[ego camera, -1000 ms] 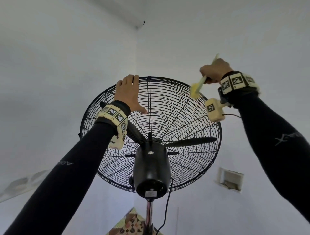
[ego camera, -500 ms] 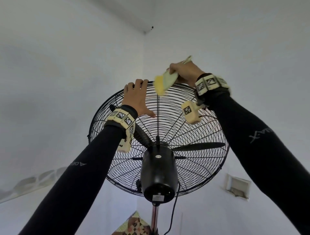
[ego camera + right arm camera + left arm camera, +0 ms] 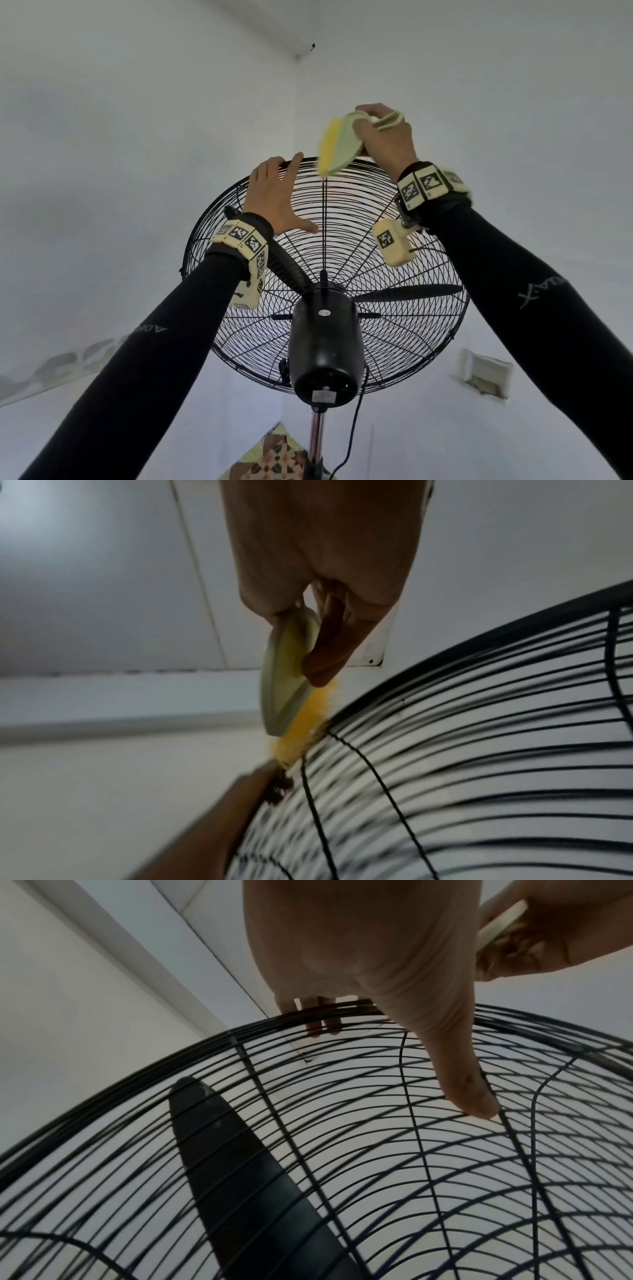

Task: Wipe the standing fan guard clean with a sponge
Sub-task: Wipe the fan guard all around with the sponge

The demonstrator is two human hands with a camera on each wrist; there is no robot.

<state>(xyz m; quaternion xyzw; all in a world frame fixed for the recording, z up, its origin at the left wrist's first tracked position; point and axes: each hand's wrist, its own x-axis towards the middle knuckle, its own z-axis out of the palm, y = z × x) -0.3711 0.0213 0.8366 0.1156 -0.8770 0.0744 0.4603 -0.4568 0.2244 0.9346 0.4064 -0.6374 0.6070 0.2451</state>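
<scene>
Sponge work has shifted along the rim: the right hand [image 3: 385, 140], which a second ago was out at the upper right of the guard, now sits at the very top, fingers clamped round a pale green scrubber with a yellow sponge face [image 3: 337, 145] whose yellow edge touches the top wires. That suggests the upper right arc has been covered and the stroke is heading left. The left hand [image 3: 277, 195] stays spread flat against the round black wire fan guard [image 3: 428, 342], fingertips hooked over the top rim just left of the sponge and thumb on the mesh, gripping nothing; it will likely need to move aside soon. Behind the wires sit black blades and a black motor housing [image 3: 325, 346] on a chrome pole. Plain white walls meet in the far corner, with a patterned mat below.
</scene>
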